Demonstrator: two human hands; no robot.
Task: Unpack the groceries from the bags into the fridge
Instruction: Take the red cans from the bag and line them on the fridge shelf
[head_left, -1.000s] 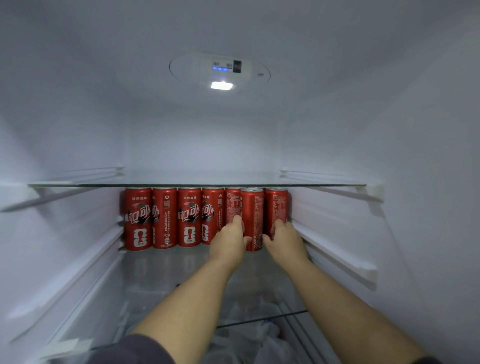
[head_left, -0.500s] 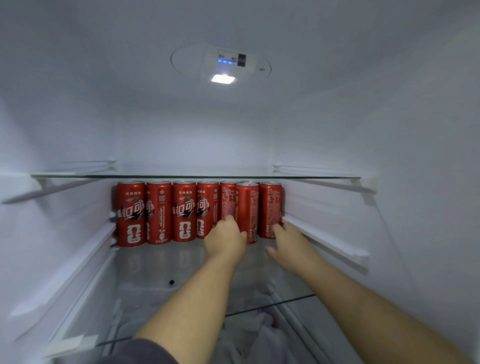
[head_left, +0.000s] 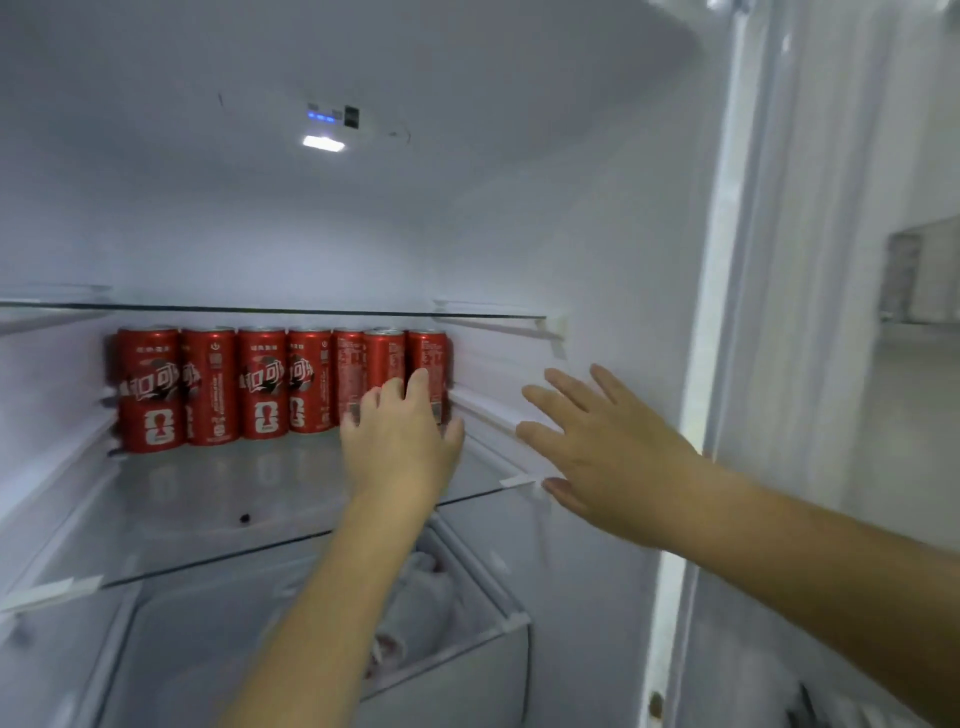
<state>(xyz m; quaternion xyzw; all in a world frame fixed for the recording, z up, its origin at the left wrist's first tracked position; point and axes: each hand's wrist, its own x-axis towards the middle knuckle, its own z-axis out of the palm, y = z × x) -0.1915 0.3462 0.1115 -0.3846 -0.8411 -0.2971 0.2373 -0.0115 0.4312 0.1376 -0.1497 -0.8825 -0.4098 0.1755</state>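
Cola cans (head_left: 260, 384) are standing rearmost on our fridge shelf (head_left: 208, 499); our left hand (head_left: 400, 441) is touching the front can (head_left: 383, 358), fingers loose, right hand (head_left: 608, 447) hovering spread. We're risking toppling neighbours by shoving.

Seven red drink cans (head_left: 270, 384) stand upright in a single row along the back edge of a glass shelf (head_left: 208, 519) inside the open white fridge (head_left: 519, 208). They are slim and tall, with silver rims; the four at the shelf's left end show white lettering and a white emblem, while the three at its right end show panels of small print. The sixth can (head_left: 383, 358) from the left stands slightly forward of its neighbours and touches them. Below the shelf's front right corner, a crumpled white bag (head_left: 415, 597) lies in a clear drawer, its contents blurred.
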